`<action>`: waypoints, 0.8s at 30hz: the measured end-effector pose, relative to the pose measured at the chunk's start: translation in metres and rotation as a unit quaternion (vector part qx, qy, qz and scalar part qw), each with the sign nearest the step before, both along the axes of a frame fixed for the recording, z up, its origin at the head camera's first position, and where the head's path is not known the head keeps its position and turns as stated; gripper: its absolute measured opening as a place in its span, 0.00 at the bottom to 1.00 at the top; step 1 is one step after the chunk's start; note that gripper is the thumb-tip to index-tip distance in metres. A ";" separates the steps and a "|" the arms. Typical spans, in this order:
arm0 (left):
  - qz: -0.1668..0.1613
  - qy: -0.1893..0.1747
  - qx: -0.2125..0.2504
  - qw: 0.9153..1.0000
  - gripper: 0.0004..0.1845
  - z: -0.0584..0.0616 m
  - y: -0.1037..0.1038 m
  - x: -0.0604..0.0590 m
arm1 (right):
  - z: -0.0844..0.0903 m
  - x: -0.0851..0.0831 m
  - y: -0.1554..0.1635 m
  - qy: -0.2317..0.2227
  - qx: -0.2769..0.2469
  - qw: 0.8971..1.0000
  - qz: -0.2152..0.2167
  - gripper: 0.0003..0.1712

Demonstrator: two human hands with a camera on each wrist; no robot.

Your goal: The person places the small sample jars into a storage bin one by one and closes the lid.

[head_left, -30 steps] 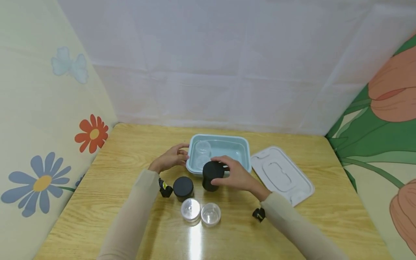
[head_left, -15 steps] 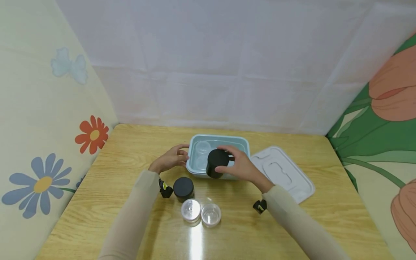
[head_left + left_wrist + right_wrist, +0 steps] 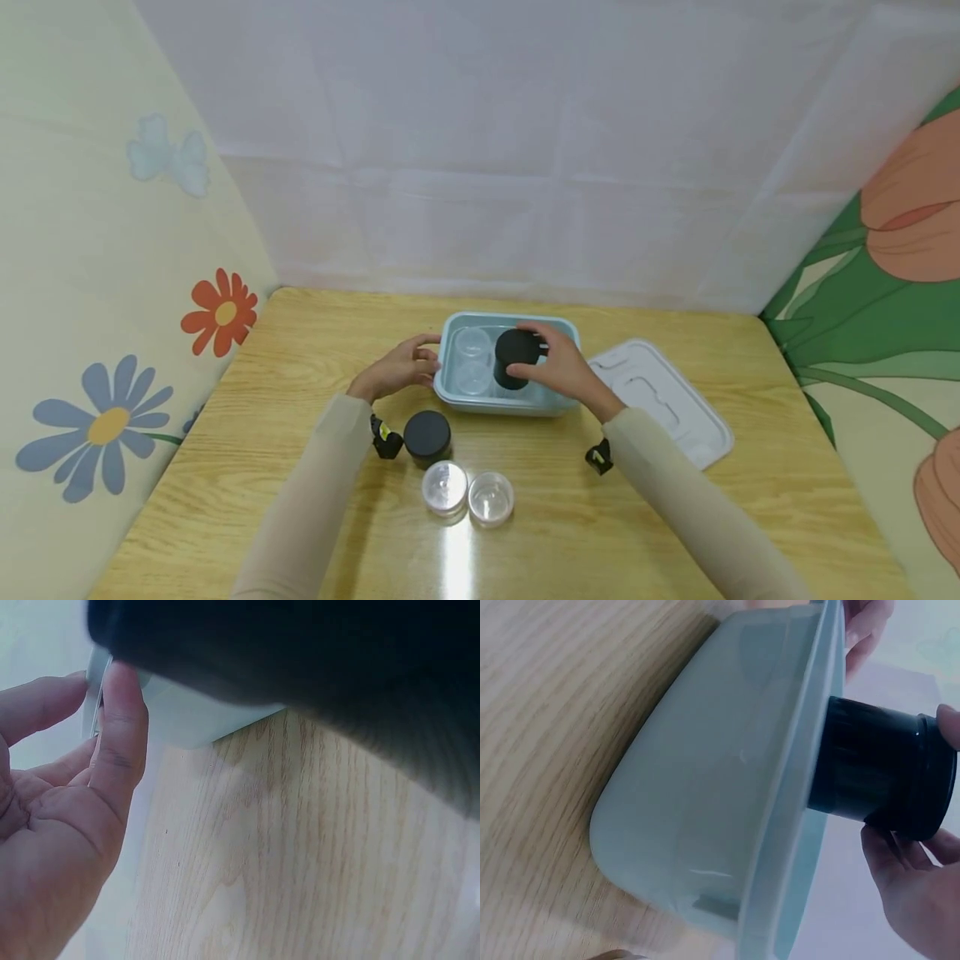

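The right hand (image 3: 566,371) grips the black jar (image 3: 514,358) by its lid, upright, partly lowered into the right half of the pale blue tub (image 3: 558,405) near the table's far edge. The left hand (image 3: 397,372), fingers relaxed, steadies the tub's left rim.

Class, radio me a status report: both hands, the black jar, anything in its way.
Right hand grips black jar, partly inside blue tub. Left hand touches tub's left rim. Clear jars sit beside it in tub; nothing blocks.
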State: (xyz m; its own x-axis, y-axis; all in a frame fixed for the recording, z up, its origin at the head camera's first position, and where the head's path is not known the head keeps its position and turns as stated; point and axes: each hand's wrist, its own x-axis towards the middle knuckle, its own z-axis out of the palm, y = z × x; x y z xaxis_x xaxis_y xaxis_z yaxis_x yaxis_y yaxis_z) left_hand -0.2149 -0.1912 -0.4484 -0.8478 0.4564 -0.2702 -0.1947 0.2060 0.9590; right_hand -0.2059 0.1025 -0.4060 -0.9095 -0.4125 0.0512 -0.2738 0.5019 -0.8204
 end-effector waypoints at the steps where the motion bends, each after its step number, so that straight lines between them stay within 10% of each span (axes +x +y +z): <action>1: 0.001 -0.001 0.000 1.000 0.30 0.000 0.000 0.000 | -0.001 -0.002 -0.001 0.002 0.005 1.000 -0.002 0.40; 24: -0.001 -0.005 0.012 1.000 0.31 0.000 0.001 -0.002 | -0.018 -0.036 -0.020 -0.018 0.065 0.997 -0.036 0.41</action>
